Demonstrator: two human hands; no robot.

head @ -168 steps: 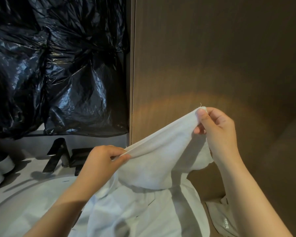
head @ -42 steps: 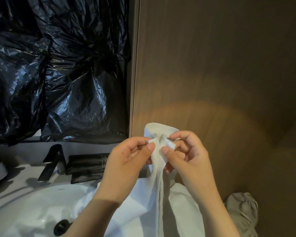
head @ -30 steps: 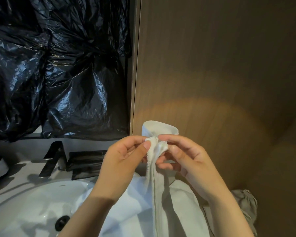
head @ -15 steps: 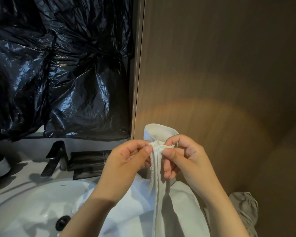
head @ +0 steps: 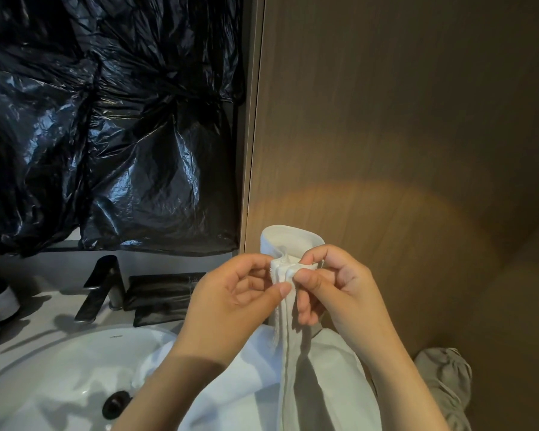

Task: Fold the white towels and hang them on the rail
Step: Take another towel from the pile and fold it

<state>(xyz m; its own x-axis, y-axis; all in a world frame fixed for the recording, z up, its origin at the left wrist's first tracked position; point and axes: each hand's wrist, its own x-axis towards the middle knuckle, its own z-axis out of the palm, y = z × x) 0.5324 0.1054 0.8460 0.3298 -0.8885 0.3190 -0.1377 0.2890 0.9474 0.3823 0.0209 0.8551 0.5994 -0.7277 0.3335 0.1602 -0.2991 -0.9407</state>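
A white towel [head: 321, 377] hangs doubled in front of me, its top edges gathered together at chest height before the brown wall. My left hand [head: 231, 306] pinches the gathered corners between thumb and fingers from the left. My right hand [head: 333, 290] pinches the same corners from the right, thumb on top. A folded loop of the towel stands up behind my fingertips. The lower part of the towel drapes over the right side of the sink. No rail is in view.
A white basin [head: 59, 368] with a dark drain [head: 115, 405] lies at lower left, a black tap [head: 100, 287] and black pouches [head: 162, 287] behind it. Black plastic sheeting [head: 106, 119] covers the wall above. A grey cloth bundle [head: 445, 377] lies at lower right.
Earlier my hands held the towel spread apart by two corners. They have since come together, and in the last second the fingers only shift slightly on the gathered corners.
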